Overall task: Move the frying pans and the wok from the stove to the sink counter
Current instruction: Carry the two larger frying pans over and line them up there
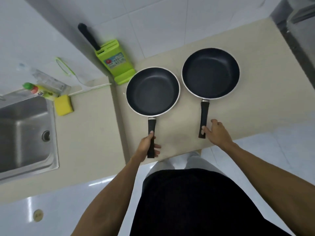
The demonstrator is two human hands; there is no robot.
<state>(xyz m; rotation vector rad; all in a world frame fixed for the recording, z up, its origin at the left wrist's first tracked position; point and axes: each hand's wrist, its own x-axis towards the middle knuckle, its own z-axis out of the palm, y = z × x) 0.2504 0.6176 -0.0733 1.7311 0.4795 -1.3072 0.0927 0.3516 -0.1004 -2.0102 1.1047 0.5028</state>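
From my head view, two frying pans sit side by side on the bench (95, 133), right of the sink (25, 132). My left hand (146, 147) is clenched round the left pan's (152, 91) handle to steady it. My right hand (215, 132) lies loose, fingers spread, touching the right pan's (210, 73) handle. No wok is in sight.

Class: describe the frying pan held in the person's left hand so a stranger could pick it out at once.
Start at the steel sink, then follow the beige counter right past the green knife block. The left frying pan sits just beyond it. Unlike the right frying pan, its handle is gripped by the left hand.
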